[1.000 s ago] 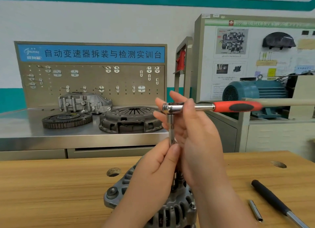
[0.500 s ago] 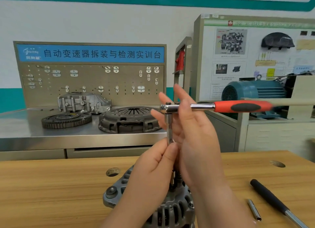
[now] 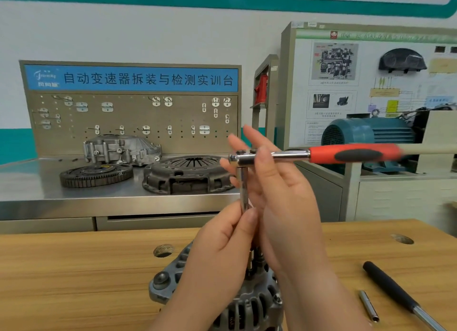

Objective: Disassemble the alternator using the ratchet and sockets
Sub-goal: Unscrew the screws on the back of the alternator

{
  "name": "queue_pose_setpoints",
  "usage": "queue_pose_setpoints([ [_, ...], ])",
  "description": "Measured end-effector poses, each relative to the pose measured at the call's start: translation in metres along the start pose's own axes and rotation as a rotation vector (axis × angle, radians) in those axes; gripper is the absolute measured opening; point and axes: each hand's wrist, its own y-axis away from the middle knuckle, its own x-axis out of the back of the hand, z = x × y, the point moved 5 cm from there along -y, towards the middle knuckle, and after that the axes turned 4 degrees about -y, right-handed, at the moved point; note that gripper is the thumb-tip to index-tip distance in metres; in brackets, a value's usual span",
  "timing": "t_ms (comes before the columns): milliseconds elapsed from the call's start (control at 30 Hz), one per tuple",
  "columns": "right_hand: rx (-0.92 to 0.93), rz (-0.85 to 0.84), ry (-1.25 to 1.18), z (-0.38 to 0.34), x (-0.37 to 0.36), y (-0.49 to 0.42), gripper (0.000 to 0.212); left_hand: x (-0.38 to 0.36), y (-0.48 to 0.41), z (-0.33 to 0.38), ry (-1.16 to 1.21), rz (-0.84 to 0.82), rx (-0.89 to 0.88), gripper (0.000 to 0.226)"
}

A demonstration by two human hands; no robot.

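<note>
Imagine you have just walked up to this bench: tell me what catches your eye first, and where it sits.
The red-handled ratchet stands out first, held level at centre frame by the right hand, handle pointing right. Below it the left hand pinches the extension bar running down to the alternator on the wooden bench. Behind, a dark clutch cover lies on the steel counter.
</note>
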Motion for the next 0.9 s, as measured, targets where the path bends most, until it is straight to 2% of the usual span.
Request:
queue_pose_setpoints([
  [67,0.114,-0.013,0.072,-0.006,-0.002,0.001,0.035,-0.001,0.000,-0.002,0.032,0.008,0.014,0.030],
  [133,0.139,-0.034,0.088,-0.006,-0.005,0.001,0.037,-0.001,0.000,-0.005,0.092,0.021,0.031,0.038],
  [267,-0.024,-0.007,-0.073,0.002,-0.002,0.001,0.039,-0.002,0.000,-0.002,0.070,-0.005,0.004,0.025],
  [333,-0.104,-0.005,-0.125,0.005,-0.002,0.002,0.050,-0.001,0.002,0.001,0.044,-0.021,-0.009,0.029],
  [400,-0.120,-0.008,-0.125,0.005,-0.002,0.002,0.050,-0.001,0.002,0.000,-0.003,0.009,-0.016,0.037],
  [500,0.022,0.005,-0.027,-0.002,-0.002,0.001,0.032,0.000,0.001,-0.001,-0.020,0.057,0.004,0.032],
  [600,0.122,-0.035,0.051,-0.006,-0.005,0.001,0.037,-0.001,-0.001,-0.003,0.017,0.076,0.046,0.027],
  [700,0.073,-0.004,-0.030,-0.004,-0.004,0.001,0.033,0.000,0.000,-0.001,0.007,0.069,0.029,0.033],
  [833,-0.089,0.019,-0.199,0.001,-0.002,0.000,0.034,-0.001,0.002,0.001,-0.003,0.023,0.019,0.056],
  [900,-0.106,0.024,-0.209,0.001,-0.001,0.000,0.036,-0.002,0.003,0.002,-0.022,0.006,0.010,0.049],
])
